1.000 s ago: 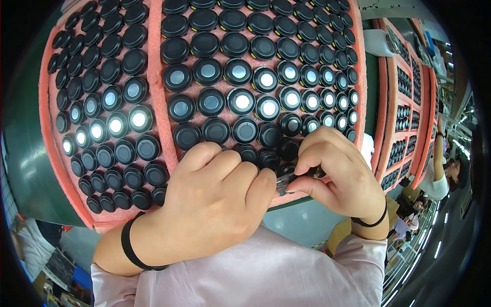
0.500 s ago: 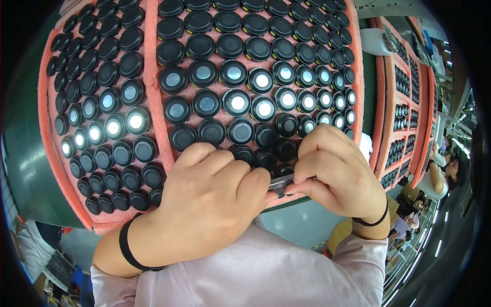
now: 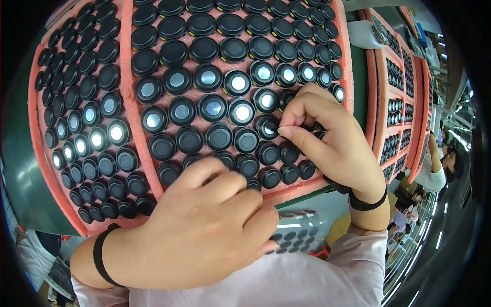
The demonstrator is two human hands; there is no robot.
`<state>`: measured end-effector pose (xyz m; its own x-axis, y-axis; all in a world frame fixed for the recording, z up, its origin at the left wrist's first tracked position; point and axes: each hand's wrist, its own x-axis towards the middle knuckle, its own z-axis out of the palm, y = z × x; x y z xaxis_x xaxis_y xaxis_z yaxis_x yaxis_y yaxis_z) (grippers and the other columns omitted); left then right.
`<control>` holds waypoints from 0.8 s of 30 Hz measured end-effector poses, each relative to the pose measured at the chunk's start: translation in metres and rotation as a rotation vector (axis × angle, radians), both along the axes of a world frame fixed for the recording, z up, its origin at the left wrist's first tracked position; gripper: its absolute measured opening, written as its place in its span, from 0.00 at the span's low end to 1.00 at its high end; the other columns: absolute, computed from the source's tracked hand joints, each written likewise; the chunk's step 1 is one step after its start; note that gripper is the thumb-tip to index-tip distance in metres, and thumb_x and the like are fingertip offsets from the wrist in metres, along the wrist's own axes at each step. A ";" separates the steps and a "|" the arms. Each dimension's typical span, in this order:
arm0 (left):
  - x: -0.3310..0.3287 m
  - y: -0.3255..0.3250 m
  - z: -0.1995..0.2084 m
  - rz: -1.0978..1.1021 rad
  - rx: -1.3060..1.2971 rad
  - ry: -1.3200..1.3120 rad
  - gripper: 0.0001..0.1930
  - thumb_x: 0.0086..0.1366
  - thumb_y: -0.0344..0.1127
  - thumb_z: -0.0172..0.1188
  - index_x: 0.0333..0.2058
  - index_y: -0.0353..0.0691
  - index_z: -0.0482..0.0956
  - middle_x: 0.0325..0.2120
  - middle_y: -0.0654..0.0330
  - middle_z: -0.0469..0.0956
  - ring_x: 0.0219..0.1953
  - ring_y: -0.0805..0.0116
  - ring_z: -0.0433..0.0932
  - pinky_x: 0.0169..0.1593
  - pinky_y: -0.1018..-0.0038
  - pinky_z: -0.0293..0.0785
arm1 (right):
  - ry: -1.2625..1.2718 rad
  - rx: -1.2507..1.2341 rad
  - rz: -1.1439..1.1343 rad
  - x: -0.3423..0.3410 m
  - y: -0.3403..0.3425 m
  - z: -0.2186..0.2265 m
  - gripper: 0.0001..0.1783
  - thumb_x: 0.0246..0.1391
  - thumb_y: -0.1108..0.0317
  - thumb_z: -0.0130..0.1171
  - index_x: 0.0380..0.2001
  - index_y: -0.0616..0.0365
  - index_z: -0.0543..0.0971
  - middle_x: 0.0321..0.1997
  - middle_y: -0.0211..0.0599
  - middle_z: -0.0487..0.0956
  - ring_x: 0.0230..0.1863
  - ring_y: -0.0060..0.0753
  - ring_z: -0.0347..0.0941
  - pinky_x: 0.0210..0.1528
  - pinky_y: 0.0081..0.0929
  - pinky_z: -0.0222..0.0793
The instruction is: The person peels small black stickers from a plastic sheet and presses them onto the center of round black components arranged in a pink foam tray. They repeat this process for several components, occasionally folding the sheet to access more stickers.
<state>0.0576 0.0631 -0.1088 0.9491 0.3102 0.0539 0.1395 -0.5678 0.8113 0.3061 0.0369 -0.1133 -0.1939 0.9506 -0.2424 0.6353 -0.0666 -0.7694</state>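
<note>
Dark green desk (image 3: 21, 171) shows at nine o'clock, and upon it lies a pink foam tray (image 3: 35, 143), which is filled with rows of black round parts (image 3: 106, 165). A pink divider (image 3: 134, 115) separates two of its compartments. Some parts in the middle rows have a bright, silvery centre; the nearer rows look dark on top.

Next comes the left hand (image 3: 207, 220), with a black wristband (image 3: 99, 256). It is closed, fingers curled, and appears to hold the edge of a clear sheet (image 3: 307, 220) with dark round dots (image 3: 289, 236). This sheet lies at three o'clock from the left hand and near seven o'clock from the right hand (image 3: 332, 135). Its left end is covered, so I cannot tell its long axis.

One silvery-centred part (image 3: 266, 126) lies at one o'clock from the left hand, but near ten o'clock from the right hand, which is clearly the nearer. The right thumb and forefinger make a narrow pinch just beside this part; whether something small is between them, I cannot tell.

Farther, at two o'clock, stand other pink trays (image 3: 375, 102), and beyond them a person (image 3: 434, 187).
</note>
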 end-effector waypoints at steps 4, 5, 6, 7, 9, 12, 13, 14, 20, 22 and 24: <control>0.011 0.001 -0.019 0.066 0.226 -0.024 0.18 0.48 0.46 0.72 0.32 0.42 0.79 0.48 0.57 0.79 0.53 0.57 0.75 0.59 0.50 0.67 | -0.059 0.008 0.060 -0.001 0.000 -0.003 0.05 0.55 0.77 0.64 0.33 0.62 0.78 0.34 0.30 0.71 0.35 0.25 0.66 0.39 0.23 0.63; 0.012 0.002 -0.021 0.064 0.223 -0.024 0.18 0.48 0.46 0.72 0.32 0.42 0.79 0.48 0.57 0.79 0.53 0.57 0.75 0.59 0.50 0.67 | -0.060 0.011 0.050 -0.002 0.001 -0.004 0.05 0.55 0.77 0.64 0.33 0.62 0.78 0.33 0.31 0.71 0.35 0.26 0.66 0.38 0.23 0.63; 0.013 0.003 -0.023 0.062 0.223 -0.009 0.18 0.48 0.46 0.72 0.32 0.42 0.79 0.51 0.56 0.78 0.56 0.56 0.73 0.61 0.48 0.65 | -0.060 0.014 0.041 -0.003 0.001 -0.005 0.05 0.54 0.77 0.64 0.32 0.62 0.78 0.33 0.31 0.70 0.34 0.26 0.65 0.38 0.24 0.63; 0.014 0.004 -0.024 0.060 0.224 0.007 0.18 0.47 0.46 0.72 0.31 0.42 0.79 0.53 0.56 0.77 0.59 0.55 0.72 0.64 0.45 0.63 | -0.060 0.017 0.032 -0.003 0.001 -0.006 0.05 0.54 0.78 0.64 0.32 0.62 0.78 0.32 0.31 0.70 0.34 0.27 0.65 0.38 0.24 0.63; 0.015 0.005 -0.027 0.058 0.221 0.023 0.18 0.46 0.46 0.73 0.31 0.42 0.79 0.56 0.55 0.77 0.62 0.54 0.70 0.66 0.43 0.61 | -0.074 0.032 0.047 -0.002 0.001 -0.007 0.05 0.54 0.78 0.64 0.32 0.62 0.78 0.31 0.31 0.70 0.34 0.28 0.65 0.37 0.25 0.63; 0.016 0.006 -0.031 0.035 0.256 0.012 0.18 0.46 0.47 0.73 0.30 0.42 0.79 0.56 0.55 0.77 0.63 0.54 0.70 0.68 0.40 0.57 | -0.101 0.068 0.081 -0.001 0.002 -0.009 0.05 0.53 0.78 0.65 0.31 0.62 0.78 0.30 0.32 0.69 0.33 0.30 0.65 0.36 0.26 0.63; 0.016 0.006 -0.032 0.035 0.254 0.014 0.18 0.46 0.47 0.73 0.30 0.42 0.79 0.56 0.55 0.77 0.63 0.54 0.70 0.68 0.40 0.57 | -0.104 0.071 0.080 -0.001 0.002 -0.009 0.05 0.53 0.78 0.65 0.31 0.62 0.78 0.30 0.32 0.69 0.33 0.31 0.65 0.36 0.27 0.63; 0.016 0.006 -0.033 0.040 0.259 0.014 0.18 0.46 0.47 0.73 0.30 0.42 0.79 0.56 0.56 0.77 0.64 0.54 0.70 0.69 0.40 0.57 | -0.108 0.075 0.078 -0.001 0.003 -0.009 0.05 0.53 0.78 0.65 0.31 0.62 0.78 0.29 0.32 0.69 0.33 0.31 0.65 0.36 0.27 0.63; 0.015 0.004 -0.034 0.043 0.279 0.032 0.17 0.46 0.47 0.73 0.29 0.43 0.79 0.56 0.57 0.77 0.64 0.56 0.69 0.70 0.39 0.55 | -0.119 0.091 0.066 -0.003 0.003 -0.010 0.05 0.52 0.78 0.65 0.31 0.62 0.78 0.29 0.32 0.69 0.33 0.31 0.65 0.36 0.28 0.63; 0.015 0.004 -0.033 0.046 0.274 0.033 0.17 0.46 0.47 0.73 0.29 0.43 0.79 0.56 0.57 0.77 0.65 0.56 0.69 0.70 0.39 0.55 | -0.137 0.096 0.074 -0.004 0.003 -0.010 0.05 0.51 0.78 0.65 0.31 0.62 0.78 0.29 0.32 0.68 0.33 0.32 0.65 0.36 0.28 0.62; 0.015 0.004 -0.033 0.051 0.266 0.034 0.17 0.46 0.47 0.73 0.29 0.43 0.79 0.56 0.57 0.77 0.65 0.57 0.69 0.70 0.40 0.55 | -0.146 0.099 0.080 -0.004 0.004 -0.010 0.06 0.51 0.78 0.65 0.31 0.62 0.77 0.29 0.32 0.68 0.33 0.32 0.65 0.36 0.28 0.62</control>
<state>0.0725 0.0671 -0.1417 0.9354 0.3367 0.1084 0.1977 -0.7518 0.6290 0.3018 0.0405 -0.1229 -0.2391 0.9543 -0.1794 0.7410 0.0600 -0.6688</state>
